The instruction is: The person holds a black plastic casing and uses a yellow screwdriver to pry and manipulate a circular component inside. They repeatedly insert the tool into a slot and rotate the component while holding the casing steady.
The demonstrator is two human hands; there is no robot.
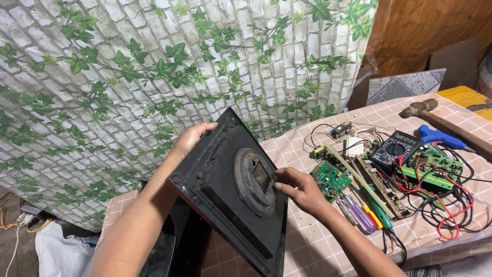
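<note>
Black appliance housing (230, 195) is held tilted above the tabletop's (318, 246) left end, left hand (190, 138) clamped on its top edge, right hand (300, 189) pinching the round hub; could slip onto the circuit boards (332, 178) nearby

a dusty black square appliance housing (230, 200) with a round central ring, tilted on edge above the table.

Black square panel (230, 197) lower corner cut off by bottom edge; it hides left hand (190, 137) fingers and table (318, 246) behind it. Right of panel, circuit board (330, 178) parts too small to tell; hammer (435, 117) handle runs off frame.
</note>
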